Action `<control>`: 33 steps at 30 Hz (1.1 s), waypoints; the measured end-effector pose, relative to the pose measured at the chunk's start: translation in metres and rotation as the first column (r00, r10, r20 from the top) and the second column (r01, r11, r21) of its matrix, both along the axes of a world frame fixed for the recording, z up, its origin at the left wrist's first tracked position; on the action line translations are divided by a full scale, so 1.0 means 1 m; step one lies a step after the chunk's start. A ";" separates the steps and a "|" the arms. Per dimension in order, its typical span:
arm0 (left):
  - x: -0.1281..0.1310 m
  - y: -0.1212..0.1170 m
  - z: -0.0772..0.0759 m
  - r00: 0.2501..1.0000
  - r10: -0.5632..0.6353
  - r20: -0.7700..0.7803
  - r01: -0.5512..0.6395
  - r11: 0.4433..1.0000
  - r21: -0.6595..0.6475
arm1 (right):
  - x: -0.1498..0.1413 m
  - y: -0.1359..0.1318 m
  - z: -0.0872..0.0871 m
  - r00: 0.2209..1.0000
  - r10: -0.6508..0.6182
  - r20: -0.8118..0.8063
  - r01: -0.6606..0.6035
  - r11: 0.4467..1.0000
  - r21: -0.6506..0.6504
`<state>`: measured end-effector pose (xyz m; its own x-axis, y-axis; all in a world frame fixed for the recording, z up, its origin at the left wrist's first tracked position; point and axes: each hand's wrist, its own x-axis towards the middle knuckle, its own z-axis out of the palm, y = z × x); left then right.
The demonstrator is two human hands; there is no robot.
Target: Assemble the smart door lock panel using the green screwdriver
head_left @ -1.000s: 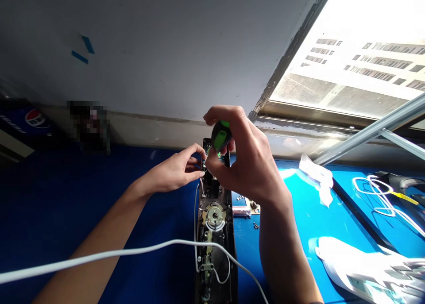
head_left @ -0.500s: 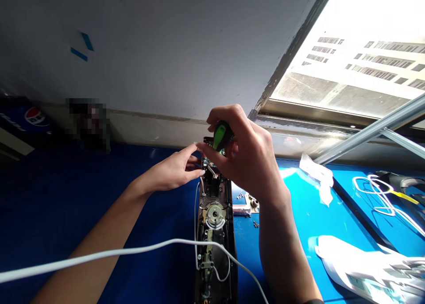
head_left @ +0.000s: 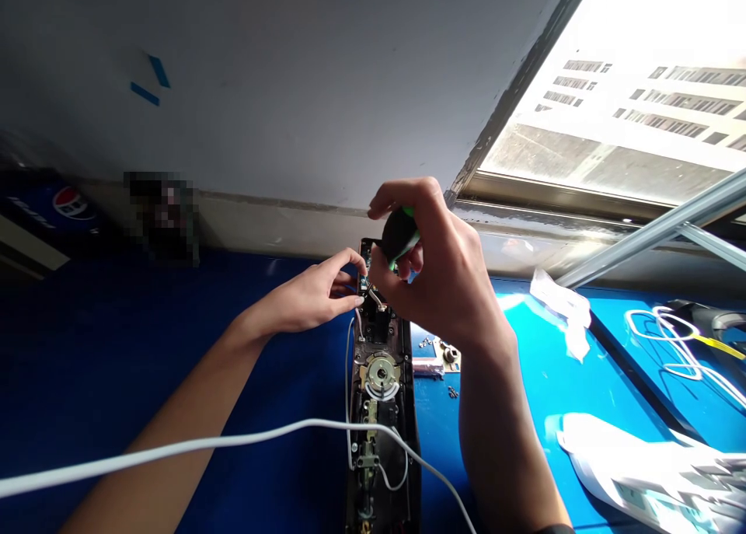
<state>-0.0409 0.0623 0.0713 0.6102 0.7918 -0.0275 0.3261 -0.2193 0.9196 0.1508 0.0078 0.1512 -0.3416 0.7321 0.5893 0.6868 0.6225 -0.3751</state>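
A long black casing (head_left: pixel 402 410), opened up, lies lengthwise on the blue table. Inside are a round metal part (head_left: pixel 381 374), metal brackets, thin wires and, at the far end, a circuit board partly covered by my fingers. My right hand (head_left: pixel 443 270) is wrapped round a screwdriver (head_left: pixel 400 233) with a black and green handle. Its shaft slants down to the casing's far end; the tip is hard to make out. From the left, my left hand (head_left: pixel 318 293) grips the casing's far left edge, thumb and index finger on the rim.
A white cable (head_left: pixel 250 438) crosses over the casing. Right of it lie small screws (head_left: pixel 453 392) and a small board with a round part (head_left: pixel 449 354). Further right are a plastic bag (head_left: pixel 562 308), a white shell (head_left: pixel 600 456) and a coiled cable (head_left: pixel 664 340). A wall stands behind.
The screwdriver handle has turned in my right hand, showing more black and less green, and my right thumb has shifted. My left hand stays at the casing's edge. The view has moved slightly.
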 end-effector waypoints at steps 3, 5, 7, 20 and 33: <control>0.000 -0.001 0.002 1.000 0.020 -0.023 -0.020 1.000 0.006 | 0.000 0.000 -0.003 1.000 -0.007 -0.001 0.007 1.000 0.018; 0.000 -0.002 0.002 1.000 0.021 -0.014 -0.021 1.000 -0.004 | 0.000 0.000 -0.005 1.000 -0.016 -0.015 0.017 0.999 0.042; 0.000 -0.002 0.002 1.000 0.012 -0.001 -0.012 1.000 -0.006 | -0.001 0.000 -0.007 1.000 -0.010 -0.026 0.011 0.998 0.061; -0.008 -0.001 0.004 0.988 0.067 -0.137 -0.034 0.973 0.229 | 0.001 -0.003 0.001 0.994 -0.008 -0.110 0.015 0.998 0.068; 0.008 -0.010 0.013 0.991 0.121 -0.054 -0.081 0.876 0.476 | 0.014 -0.009 0.006 0.936 0.016 -0.350 0.077 0.965 0.250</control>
